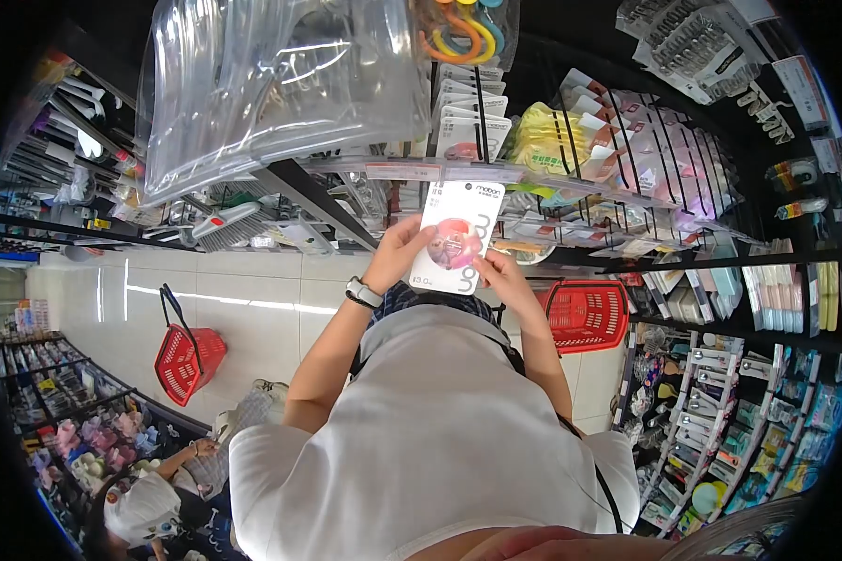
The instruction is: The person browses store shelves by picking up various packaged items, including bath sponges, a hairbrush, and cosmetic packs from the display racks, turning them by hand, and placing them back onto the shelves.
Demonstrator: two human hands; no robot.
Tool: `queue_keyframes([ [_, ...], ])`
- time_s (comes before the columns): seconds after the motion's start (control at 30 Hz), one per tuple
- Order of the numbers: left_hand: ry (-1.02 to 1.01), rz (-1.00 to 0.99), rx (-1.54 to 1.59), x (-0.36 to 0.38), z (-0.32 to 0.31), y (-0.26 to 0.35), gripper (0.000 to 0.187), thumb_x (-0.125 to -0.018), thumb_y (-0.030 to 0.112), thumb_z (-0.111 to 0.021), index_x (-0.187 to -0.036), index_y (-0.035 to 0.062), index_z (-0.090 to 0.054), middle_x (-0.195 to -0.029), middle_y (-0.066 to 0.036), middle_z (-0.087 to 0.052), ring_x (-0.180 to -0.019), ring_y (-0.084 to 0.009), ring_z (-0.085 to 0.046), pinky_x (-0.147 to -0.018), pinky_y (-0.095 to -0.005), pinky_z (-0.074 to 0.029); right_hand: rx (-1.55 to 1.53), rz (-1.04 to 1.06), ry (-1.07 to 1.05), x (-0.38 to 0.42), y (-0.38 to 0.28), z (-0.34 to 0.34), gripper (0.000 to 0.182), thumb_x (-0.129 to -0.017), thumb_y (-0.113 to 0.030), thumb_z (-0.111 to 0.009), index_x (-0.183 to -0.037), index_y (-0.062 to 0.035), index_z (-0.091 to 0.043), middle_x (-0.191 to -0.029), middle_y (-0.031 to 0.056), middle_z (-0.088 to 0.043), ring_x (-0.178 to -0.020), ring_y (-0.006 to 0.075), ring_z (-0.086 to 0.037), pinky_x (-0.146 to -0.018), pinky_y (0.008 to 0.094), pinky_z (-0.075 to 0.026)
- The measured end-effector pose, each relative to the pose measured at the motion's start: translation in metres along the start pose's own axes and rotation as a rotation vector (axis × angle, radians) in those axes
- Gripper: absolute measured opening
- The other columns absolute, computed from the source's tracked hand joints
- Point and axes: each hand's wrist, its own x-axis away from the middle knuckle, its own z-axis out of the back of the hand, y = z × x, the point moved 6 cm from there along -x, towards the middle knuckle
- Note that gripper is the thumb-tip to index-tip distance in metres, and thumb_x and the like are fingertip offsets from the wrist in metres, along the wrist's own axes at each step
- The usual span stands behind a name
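Observation:
A white hanging product card (452, 266) with a round pink-and-red item at its middle is held in front of my body, its printed face toward me. My left hand (399, 254), with a watch on the wrist, is closed on the card's left edge. On the lower right edge, my right hand (507, 279) pinches the same card, its fingers close to the pink item. What the pink item is exactly, I cannot make out. Just beyond the card, similar white cards (468, 131) hang in a row on a shelf hook.
Clear plastic bags (285, 84) hang at the upper left. Yellow packs (550, 138) and pink packs (664, 154) fill hooks to the right. A red basket (189, 363) sits on the floor at left, another red basket (585, 316) at right. Another person (145, 505) is at lower left.

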Motion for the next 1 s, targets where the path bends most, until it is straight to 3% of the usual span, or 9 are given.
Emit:
queue_keyframes([
  [0.07,0.011,0.040,0.025,0.003,-0.004,-0.005,0.022,-0.091,0.016,-0.052,-0.107,0.0002,-0.055,-0.086,0.001,-0.061,-0.073,-0.0024,-0.053,-0.063,-0.0177,-0.043,-0.015,-0.064,-0.050,0.003,0.007,0.000,0.028,-0.090,-0.027,-0.054,-0.073,-0.0052,-0.052,-0.065,-0.0052,-0.047,-0.058,0.0033,-0.042,-0.053,0.0194,-0.035],
  [0.17,0.026,0.083,0.044,0.007,-0.004,-0.014,0.023,-0.090,0.015,-0.053,-0.107,-0.0009,-0.055,-0.087,0.000,-0.062,-0.072,-0.0022,-0.054,-0.062,-0.0176,-0.044,0.019,0.009,-0.055,0.005,0.005,-0.002,0.027,-0.090,-0.028,-0.053,-0.077,-0.0045,-0.055,-0.062,-0.0065,-0.044,-0.053,0.0025,-0.037,-0.047,0.0198,-0.029],
  [0.27,0.047,0.099,0.023,0.010,0.005,-0.033,0.024,-0.090,0.015,-0.053,-0.108,-0.0010,-0.055,-0.088,0.000,-0.062,-0.073,-0.0024,-0.055,-0.063,-0.0178,-0.044,-0.026,-0.027,-0.035,0.010,-0.006,-0.004,0.027,-0.090,-0.028,-0.053,-0.076,-0.0050,-0.055,-0.062,-0.0061,-0.043,-0.055,0.0025,-0.037,-0.048,0.0191,-0.030],
  [0.4,0.102,0.085,0.131,0.013,0.000,-0.030,0.022,-0.091,0.016,-0.053,-0.104,-0.0013,-0.057,-0.082,0.001,-0.062,-0.066,-0.0015,-0.054,-0.056,-0.0161,-0.043,-0.106,0.053,0.041,0.003,0.004,0.007,0.027,-0.091,-0.028,-0.051,-0.078,-0.0054,-0.055,-0.062,-0.0045,-0.047,-0.057,0.0039,-0.043,-0.051,0.0198,-0.033],
  [0.57,0.094,0.117,0.176,0.017,-0.001,-0.032,0.022,-0.091,0.016,-0.052,-0.105,-0.0009,-0.056,-0.083,0.000,-0.062,-0.067,-0.0019,-0.054,-0.057,-0.0169,-0.044,-0.164,0.101,0.036,-0.001,0.004,0.018,0.026,-0.093,-0.028,-0.048,-0.085,-0.0049,-0.057,-0.064,-0.0025,-0.051,-0.057,0.0064,-0.048,-0.054,0.0215,-0.038],
  [0.77,0.123,0.144,0.200,0.017,0.000,-0.034,0.024,-0.091,0.017,-0.052,-0.109,0.0008,-0.054,-0.087,-0.001,-0.062,-0.072,-0.0041,-0.057,-0.060,-0.0182,-0.045,-0.169,0.033,0.141,-0.011,0.019,0.033,0.025,-0.091,-0.025,-0.050,-0.101,-0.0033,-0.057,-0.066,-0.0015,-0.052,-0.057,0.0062,-0.048,-0.052,0.0204,-0.038],
  [1.0,0.116,0.183,0.455,0.016,-0.010,-0.027,0.027,-0.092,0.020,-0.050,-0.112,0.0021,-0.052,-0.099,-0.004,-0.061,-0.084,-0.0081,-0.058,-0.072,-0.0223,-0.047,-0.062,0.137,0.180,-0.050,0.008,0.047,0.047,-0.087,-0.015,-0.056,-0.128,-0.0029,-0.037,-0.075,0.0019,-0.054,-0.060,0.0064,-0.048,-0.054,0.0206,-0.040],
])
